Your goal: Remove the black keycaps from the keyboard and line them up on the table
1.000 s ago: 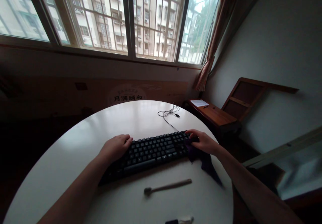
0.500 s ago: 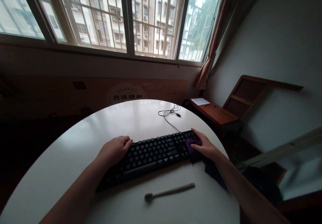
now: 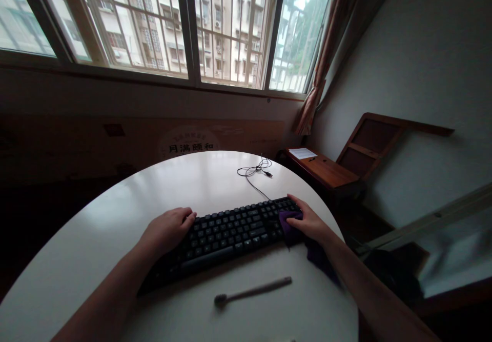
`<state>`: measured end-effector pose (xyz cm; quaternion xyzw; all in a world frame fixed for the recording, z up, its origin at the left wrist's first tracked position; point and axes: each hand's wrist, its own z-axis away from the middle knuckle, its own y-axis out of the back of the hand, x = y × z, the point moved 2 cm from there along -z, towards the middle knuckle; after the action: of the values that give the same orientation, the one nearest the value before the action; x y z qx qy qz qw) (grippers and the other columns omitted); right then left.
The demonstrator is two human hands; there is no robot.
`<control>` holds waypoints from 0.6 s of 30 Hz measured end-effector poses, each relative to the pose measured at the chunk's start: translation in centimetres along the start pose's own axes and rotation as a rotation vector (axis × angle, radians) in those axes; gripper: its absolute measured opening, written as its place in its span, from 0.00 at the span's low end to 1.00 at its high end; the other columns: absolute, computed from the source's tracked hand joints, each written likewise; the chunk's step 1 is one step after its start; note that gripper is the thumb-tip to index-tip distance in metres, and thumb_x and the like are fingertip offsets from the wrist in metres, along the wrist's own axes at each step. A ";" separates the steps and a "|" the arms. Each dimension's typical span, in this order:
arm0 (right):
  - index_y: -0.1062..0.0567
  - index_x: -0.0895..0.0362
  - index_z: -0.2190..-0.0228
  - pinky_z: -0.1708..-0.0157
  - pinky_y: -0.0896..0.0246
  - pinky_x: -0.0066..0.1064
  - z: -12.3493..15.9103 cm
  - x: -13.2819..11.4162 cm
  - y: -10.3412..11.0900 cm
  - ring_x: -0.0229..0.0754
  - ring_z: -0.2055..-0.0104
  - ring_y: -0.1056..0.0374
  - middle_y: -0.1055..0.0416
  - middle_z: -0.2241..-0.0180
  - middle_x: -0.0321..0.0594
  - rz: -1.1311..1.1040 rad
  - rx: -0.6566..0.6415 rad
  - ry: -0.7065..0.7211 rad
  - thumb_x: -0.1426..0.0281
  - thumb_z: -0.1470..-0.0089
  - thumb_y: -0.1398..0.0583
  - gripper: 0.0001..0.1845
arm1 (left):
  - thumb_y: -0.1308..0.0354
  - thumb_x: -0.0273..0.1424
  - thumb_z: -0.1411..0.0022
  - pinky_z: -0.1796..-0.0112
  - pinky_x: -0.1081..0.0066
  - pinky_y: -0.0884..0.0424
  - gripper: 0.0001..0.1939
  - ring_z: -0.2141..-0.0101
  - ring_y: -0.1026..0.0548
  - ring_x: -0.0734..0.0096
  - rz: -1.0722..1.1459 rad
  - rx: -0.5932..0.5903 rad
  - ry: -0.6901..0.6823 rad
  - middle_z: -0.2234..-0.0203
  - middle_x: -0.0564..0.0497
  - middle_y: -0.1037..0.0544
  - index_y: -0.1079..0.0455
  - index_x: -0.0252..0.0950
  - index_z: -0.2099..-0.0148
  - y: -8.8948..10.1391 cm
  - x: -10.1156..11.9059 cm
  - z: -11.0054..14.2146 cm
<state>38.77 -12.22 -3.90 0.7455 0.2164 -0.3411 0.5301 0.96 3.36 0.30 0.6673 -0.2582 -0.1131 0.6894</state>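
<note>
A black keyboard [image 3: 230, 232] lies at a slant on the white round table, its left end nearer to me. My left hand [image 3: 171, 226] is closed around the left part of its far edge, thumb toward the keys. At the opposite end, my right hand [image 3: 307, 219] presses a purple cloth [image 3: 291, 227] against the number-pad side. The cloth is pinched under the thumb and palm, and part of it hangs below the wrist onto the table. A toothbrush [image 3: 251, 292] with dark bristles rests in front of the keyboard, touched by neither hand.
Behind the keyboard, its thin cable [image 3: 253, 170] lies loosely coiled on the white table [image 3: 184, 183], near the far edge. Beyond the table at right stands a wooden bench [image 3: 328, 170] with a paper sheet [image 3: 302, 153]. A barred window [image 3: 230, 34] fills the back.
The whole view has shifted a little, so everything appears slightly further left. Both hands keep their places on the keyboard and cloth.
</note>
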 end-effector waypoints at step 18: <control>0.43 0.56 0.38 0.41 0.43 0.42 0.4 -0.9 0.9 0.49 0.42 0.37 0.38 0.41 0.48 -0.364 -0.115 -0.095 0.71 0.56 0.39 0.43 | 0.61 0.43 0.36 0.61 0.65 0.34 0.22 0.59 0.25 0.57 -0.001 -0.006 -0.003 0.61 0.46 0.21 0.28 0.40 0.61 0.0 -0.1 0.0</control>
<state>38.70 -12.85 -2.72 0.6455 0.3416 -0.4533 0.5111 0.90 3.41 0.28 0.6652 -0.2589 -0.1151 0.6909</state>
